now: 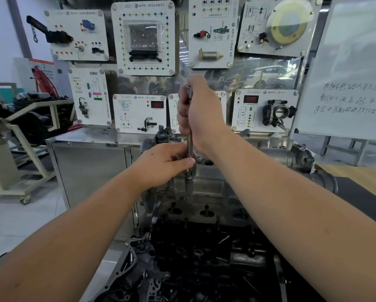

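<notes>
Engine beneath right hand gripping wrench; whiteboard handwriting looks Chinese.

One left hand, one right hand, one socket wrench, eight display panels, one whiteboard.

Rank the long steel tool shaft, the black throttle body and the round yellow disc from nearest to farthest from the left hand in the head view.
1. long steel tool shaft: centre, held by the left hand.
2. black throttle body: right, on a lower white panel.
3. round yellow disc: top right panel.
</notes>
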### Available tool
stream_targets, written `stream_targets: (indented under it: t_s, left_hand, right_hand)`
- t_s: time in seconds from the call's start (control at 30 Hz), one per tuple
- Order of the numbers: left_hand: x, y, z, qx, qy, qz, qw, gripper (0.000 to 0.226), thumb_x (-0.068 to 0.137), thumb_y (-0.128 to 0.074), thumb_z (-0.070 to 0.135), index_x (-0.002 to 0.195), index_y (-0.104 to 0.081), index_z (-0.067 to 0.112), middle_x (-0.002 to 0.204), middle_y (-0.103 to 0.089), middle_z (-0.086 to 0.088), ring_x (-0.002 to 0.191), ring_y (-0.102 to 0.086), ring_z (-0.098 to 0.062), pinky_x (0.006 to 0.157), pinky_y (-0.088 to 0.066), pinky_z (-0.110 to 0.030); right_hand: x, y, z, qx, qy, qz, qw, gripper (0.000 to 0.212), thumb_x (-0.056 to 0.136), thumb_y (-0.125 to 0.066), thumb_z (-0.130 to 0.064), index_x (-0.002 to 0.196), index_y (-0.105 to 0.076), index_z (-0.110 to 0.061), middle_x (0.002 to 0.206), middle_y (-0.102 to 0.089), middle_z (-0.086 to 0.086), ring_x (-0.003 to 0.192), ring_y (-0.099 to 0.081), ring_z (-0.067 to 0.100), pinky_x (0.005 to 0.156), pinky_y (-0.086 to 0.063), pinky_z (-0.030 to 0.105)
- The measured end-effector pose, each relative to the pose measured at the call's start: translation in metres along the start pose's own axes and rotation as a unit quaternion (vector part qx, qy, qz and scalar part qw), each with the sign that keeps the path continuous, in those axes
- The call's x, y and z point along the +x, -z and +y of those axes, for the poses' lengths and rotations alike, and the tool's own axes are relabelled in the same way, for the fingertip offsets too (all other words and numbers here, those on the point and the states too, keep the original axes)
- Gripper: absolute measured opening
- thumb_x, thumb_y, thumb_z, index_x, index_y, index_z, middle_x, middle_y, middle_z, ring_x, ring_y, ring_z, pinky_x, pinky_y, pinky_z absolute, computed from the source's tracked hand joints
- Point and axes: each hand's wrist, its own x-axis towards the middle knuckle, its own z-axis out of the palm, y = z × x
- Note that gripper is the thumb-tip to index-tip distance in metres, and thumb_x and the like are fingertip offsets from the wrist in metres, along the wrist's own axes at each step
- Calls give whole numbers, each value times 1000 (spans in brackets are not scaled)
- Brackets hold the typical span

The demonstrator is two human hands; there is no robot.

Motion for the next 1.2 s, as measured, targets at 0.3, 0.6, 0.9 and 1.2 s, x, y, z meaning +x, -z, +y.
stream_targets:
  t_s: [0.3, 0.6, 0.9, 1.2]
  left_hand:
    - [2, -2, 0, -4, -2, 22, 1000, 30, 91, -66, 51, 85, -63, 22, 62, -56, 21, 56, -49, 1, 61, -39, -27]
    - [2, 0, 0, -24, -9, -5, 1000, 18, 98, -65, 37, 88, -69, 51, 81, -65, 29, 72, -59, 2, 73, -44, -27]
    - [0, -1, 2, -12, 6, 11, 1000, 31, 93, -69, 44, 80, -60, 18, 61, -51, 18, 56, -45, 1, 59, -38, -20]
    - [0, -2, 8, -1, -13, 13, 1000, 30, 96, -67, 42, 108, -69, 14, 74, -58, 7, 66, -52, -12, 74, -50, -40]
  right_hand:
    - [4, 4, -3, -32, -9, -54, 998, 31, 103, -45, -28, 75, -53, -17, 54, -42, -3, 46, -35, 13, 48, -32, 28]
    - [8, 10, -3, 27, 5, -56, 998, 39, 97, -40, -19, 59, -37, -22, 48, -27, -6, 43, -17, 14, 45, -17, 24]
    - [7, 16, 4, -3, 14, -83, 996, 37, 104, -41, -37, 71, -40, -22, 50, -31, -7, 45, -23, 14, 44, -24, 26]
    - [-9, 23, 33, -81, 168, -22, 982, 9, 106, -51, -18, 102, -59, -21, 65, -64, -5, 57, -57, 15, 57, -50, 30]
